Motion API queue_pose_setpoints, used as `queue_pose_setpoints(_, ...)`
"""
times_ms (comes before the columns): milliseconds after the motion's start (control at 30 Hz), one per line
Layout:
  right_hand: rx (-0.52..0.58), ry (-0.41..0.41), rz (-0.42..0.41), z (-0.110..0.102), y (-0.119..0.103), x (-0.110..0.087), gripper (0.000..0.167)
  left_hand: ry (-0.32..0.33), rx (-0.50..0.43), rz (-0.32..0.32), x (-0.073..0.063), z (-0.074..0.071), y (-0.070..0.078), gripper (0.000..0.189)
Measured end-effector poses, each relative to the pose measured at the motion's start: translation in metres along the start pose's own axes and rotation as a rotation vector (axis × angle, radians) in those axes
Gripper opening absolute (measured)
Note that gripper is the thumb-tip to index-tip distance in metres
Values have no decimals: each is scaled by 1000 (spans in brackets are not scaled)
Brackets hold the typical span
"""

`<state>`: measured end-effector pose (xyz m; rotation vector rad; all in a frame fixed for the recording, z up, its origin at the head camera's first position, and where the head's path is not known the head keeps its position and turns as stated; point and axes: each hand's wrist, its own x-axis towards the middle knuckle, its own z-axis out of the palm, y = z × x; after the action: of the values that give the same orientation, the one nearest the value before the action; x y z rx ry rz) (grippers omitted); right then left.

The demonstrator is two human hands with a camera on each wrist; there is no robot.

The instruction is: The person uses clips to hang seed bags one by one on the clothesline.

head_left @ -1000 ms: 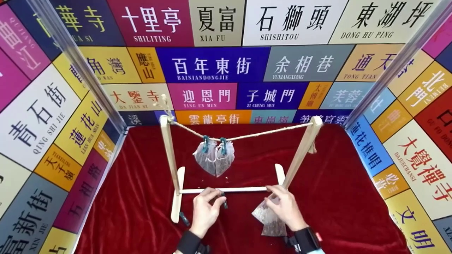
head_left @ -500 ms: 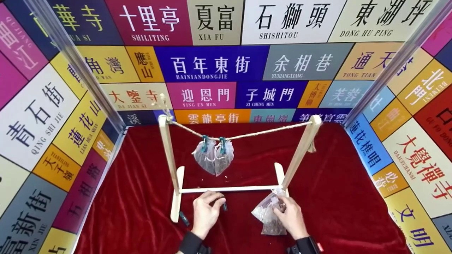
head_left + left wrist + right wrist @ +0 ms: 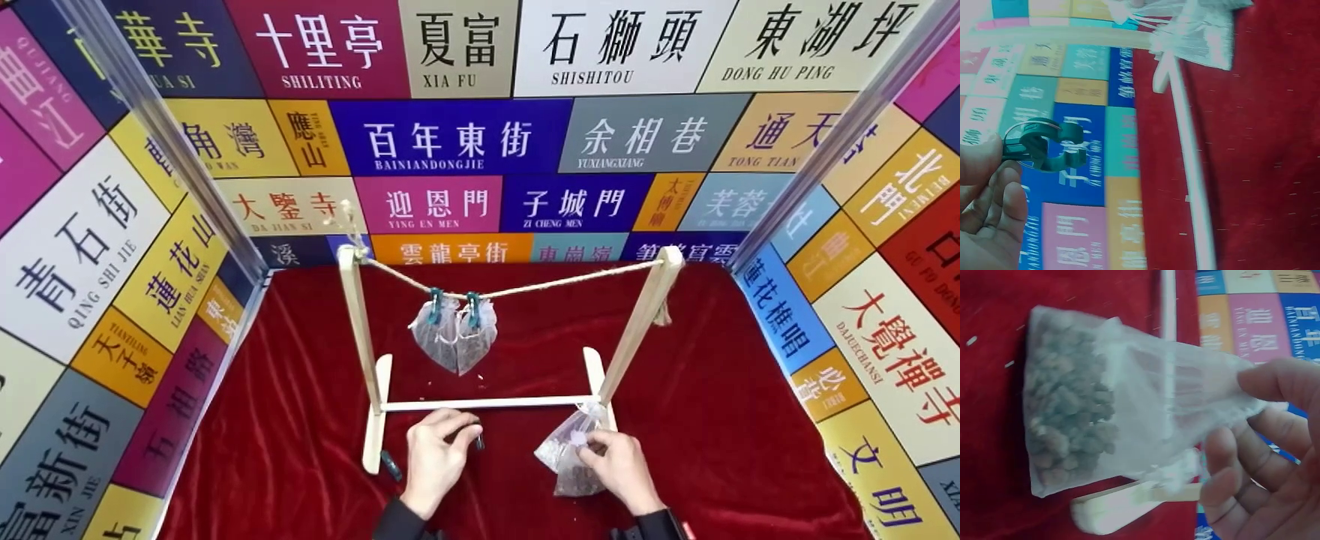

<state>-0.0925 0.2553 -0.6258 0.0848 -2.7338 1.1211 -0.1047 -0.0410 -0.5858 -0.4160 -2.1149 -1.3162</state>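
Right wrist view: my right hand [image 3: 1286, 489] pinches the gathered top of a mesh bag [image 3: 1067, 399] between thumb and fingers, with small dark lumps showing through its lower part. In the head view, that bag is on my side of the wooden rack [image 3: 487, 403], near its right foot. What looks like a second bag [image 3: 551, 450] overlaps it there; I cannot make out where one ends. My left hand [image 3: 436, 457] has thumb and fingers together on a green peg [image 3: 1032, 144], on the near side of the rack's bottom bar, left of its middle. Another peg [image 3: 391, 465] lies just beside the rack's left foot. From the rack's rope [image 3: 570, 281], left of its middle, hang two clipped bags [image 3: 436, 337]. Red cloth [image 3: 300, 360] spreads beneath the rack; a wall of signs [image 3: 450, 135] stands behind it.
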Motion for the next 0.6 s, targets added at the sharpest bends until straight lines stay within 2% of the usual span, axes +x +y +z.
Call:
queue_pose_setpoints(133,31,-1,-77,-10,-17,3,20,28,-58,50,15,-11,21,15)
queue_pose_setpoints(267,67,60,-178,-17,-35,11,23,57,-109,98,32,-22,45,19)
queue_pose_setpoints(367,104,111,-252,-23,-49,18,24,72,-148,109,47,-30,63,21)
queue_pose_setpoints(467,142,128,-325,-29,-63,27,24,93,-199,134,64,-36,81,20)
queue_pose_setpoints(600,160,134,-408,-36,-82,38,24,144,-247,210,86,-40,100,18)
